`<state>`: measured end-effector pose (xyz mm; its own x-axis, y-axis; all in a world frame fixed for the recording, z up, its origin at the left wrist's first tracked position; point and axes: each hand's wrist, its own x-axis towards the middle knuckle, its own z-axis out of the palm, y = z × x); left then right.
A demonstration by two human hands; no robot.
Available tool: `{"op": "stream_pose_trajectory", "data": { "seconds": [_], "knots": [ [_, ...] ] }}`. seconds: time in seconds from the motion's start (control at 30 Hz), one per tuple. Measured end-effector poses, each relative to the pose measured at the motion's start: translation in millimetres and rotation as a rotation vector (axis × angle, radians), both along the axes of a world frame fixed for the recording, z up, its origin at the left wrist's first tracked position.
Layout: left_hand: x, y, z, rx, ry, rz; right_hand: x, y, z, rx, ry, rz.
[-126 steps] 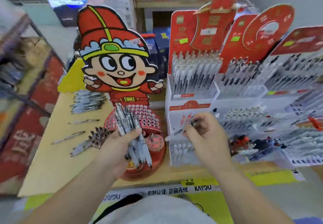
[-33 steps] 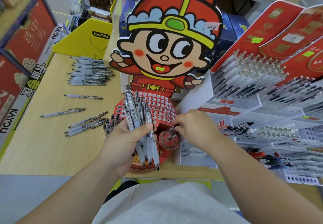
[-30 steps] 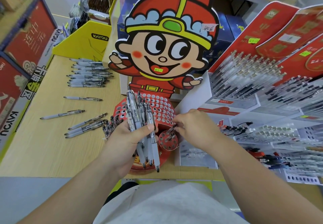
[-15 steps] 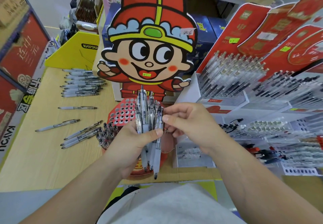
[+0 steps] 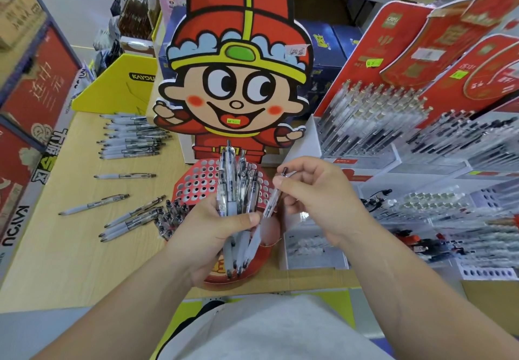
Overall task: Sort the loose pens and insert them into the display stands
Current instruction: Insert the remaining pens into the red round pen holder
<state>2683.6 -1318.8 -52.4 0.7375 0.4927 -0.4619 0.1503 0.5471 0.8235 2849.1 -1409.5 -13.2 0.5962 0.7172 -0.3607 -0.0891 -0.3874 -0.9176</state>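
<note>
**Q:** Which step is being shown at the centre of the frame?

**A:** The left hand (image 5: 213,236) is gripping a bundle of clear-barrelled, white-gripped click pens (image 5: 234,191), clicker ends pointing up. It is holding them directly over the round red perforated cardboard stand (image 5: 196,182). The right hand (image 5: 317,199) is pinching the upper end of a single clear pen (image 5: 270,205) between thumb and forefinger, at the right edge of the bundle. The pen's lower part is lying against the left thumb. By this reading, one pen is being drawn from the bundle for insertion.

**Q:** Where are the other pens lying?

**A:** A row of loose pens (image 5: 129,137) is lying at the upper left of the pale wooden bench (image 5: 56,247), and scattered pens (image 5: 94,204) are lying at centre left. A dark-capped cluster (image 5: 171,216) appears to be standing already at the stand's left edge. White tiered racks (image 5: 393,140) are filling the right of the frame.

**Q:** What is the next move calling for?

**A:** Probably it is calling for freeing the single pen completely and bringing its tip over an empty hole in the stand's upper part. The pen would then be pushed in upright while the left hand is holding the bundle clear. Most holes are showing empty, so the task is looking far from complete.
</note>
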Motion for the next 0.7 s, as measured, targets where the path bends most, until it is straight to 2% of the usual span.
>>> {"op": "stream_pose_trajectory", "data": {
  "seconds": [0.4,0.6,0.7],
  "knots": [
    [0.9,0.6,0.5,0.038,0.003,-0.054,5.5,-7.3,9.2,-0.035,0.238,0.136],
    [2.6,0.8,2.0,0.012,0.036,-0.031,15.8,-13.3,15.6,-0.019,0.201,0.116],
    [0.6,3.4,0.4,-0.016,0.077,0.036,26.9,-20.9,24.2,0.01,0.121,0.064]
  ]
}}
